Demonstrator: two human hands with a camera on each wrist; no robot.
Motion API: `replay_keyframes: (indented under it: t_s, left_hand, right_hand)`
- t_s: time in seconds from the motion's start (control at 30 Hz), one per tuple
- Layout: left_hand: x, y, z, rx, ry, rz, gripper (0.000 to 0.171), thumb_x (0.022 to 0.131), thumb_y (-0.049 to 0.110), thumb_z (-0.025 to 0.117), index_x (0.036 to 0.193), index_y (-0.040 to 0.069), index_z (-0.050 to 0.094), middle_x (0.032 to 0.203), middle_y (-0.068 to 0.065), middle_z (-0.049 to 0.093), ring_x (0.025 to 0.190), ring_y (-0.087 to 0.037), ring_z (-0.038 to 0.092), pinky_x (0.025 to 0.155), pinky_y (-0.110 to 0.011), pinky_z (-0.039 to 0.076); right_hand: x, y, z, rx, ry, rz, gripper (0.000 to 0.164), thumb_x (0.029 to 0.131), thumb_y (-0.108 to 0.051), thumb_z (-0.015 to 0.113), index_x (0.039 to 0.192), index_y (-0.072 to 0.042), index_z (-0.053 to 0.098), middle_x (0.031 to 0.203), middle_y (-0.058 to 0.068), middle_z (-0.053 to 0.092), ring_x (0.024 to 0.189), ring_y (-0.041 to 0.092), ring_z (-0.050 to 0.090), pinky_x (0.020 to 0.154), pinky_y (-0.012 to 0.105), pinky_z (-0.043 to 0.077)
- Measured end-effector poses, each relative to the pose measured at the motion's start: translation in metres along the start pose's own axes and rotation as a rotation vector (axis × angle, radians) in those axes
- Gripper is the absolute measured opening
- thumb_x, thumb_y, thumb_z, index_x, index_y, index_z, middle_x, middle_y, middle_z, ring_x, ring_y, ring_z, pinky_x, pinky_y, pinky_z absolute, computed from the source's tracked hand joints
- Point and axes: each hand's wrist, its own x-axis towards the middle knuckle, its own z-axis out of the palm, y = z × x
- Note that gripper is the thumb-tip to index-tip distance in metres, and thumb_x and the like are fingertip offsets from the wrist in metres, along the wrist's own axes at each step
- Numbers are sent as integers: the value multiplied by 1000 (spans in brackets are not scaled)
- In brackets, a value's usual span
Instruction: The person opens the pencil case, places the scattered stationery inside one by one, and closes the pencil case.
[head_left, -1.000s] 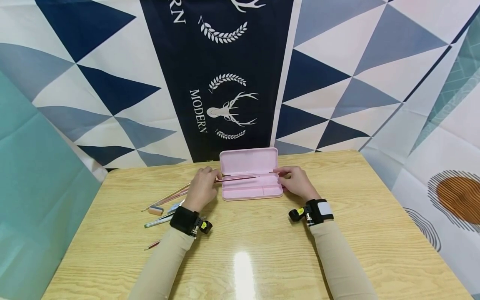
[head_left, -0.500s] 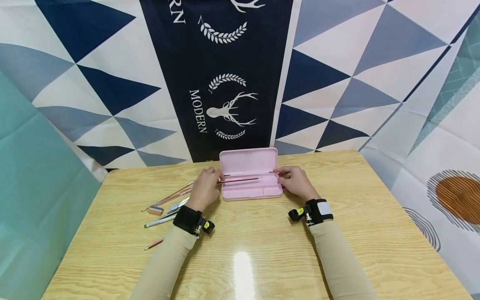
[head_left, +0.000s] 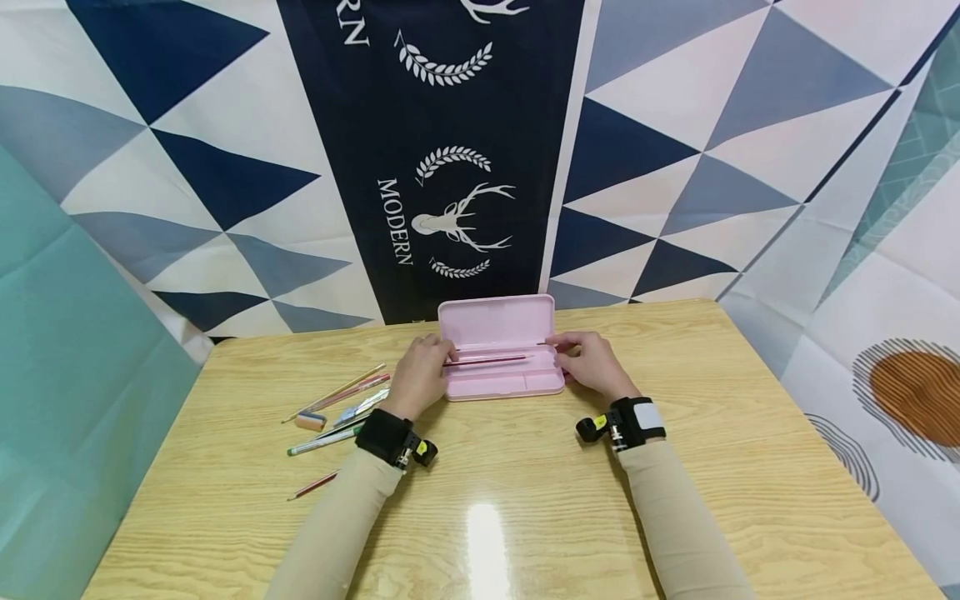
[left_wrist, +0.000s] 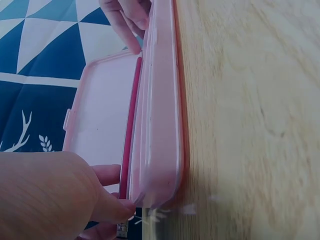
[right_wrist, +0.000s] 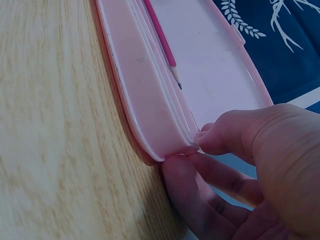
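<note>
An open pink pencil case (head_left: 497, 320) stands at the far side of the table, its lid raised toward the wall. My left hand (head_left: 418, 377) is at the case's left end, pinching a dark red pencil (head_left: 491, 361) near its metal-banded end between thumb and fingers. The pencil lies lengthwise over the tray, its sharpened tip toward the right, as the right wrist view shows. At the other end my right hand (head_left: 595, 363) holds the case, thumb on the rim and fingers against the outer wall (right_wrist: 172, 150).
Left of the left forearm lie several pens and pencils, among them a green-tipped white pen (head_left: 324, 441), a yellowish thin stick (head_left: 337, 391) and a red pencil (head_left: 313, 485). An eraser (head_left: 310, 421) is beside them. A patterned cloth (head_left: 480, 167) hangs behind the table (head_left: 555, 517).
My left hand has shifted slightly right with the pencil, which now reaches further along the case. The right hand and the case have stayed put.
</note>
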Motion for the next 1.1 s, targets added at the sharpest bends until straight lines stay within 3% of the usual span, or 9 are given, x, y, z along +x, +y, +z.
replay_keyframes:
  t_s: [0.63,1.1]
  left_hand:
    - [8,12,0,-32,-46,9,33,72,-11,70,100,7,71,99,-10,66,93,-31,59,84,-45,55]
    - [12,15,7,-19,-43,26,30,74,-9,73,99,8,72,95,-10,65,92,-28,59,85,-43,55]
  right_hand:
    - [1,2,1,-8,14,-8,31,91,-4,65,121,-9,72,110,20,69,73,23,66,55,25,58]
    - [2,3,0,-8,7,4,31,92,-5,65,122,-9,72,110,20,68,70,21,64,55,24,57]
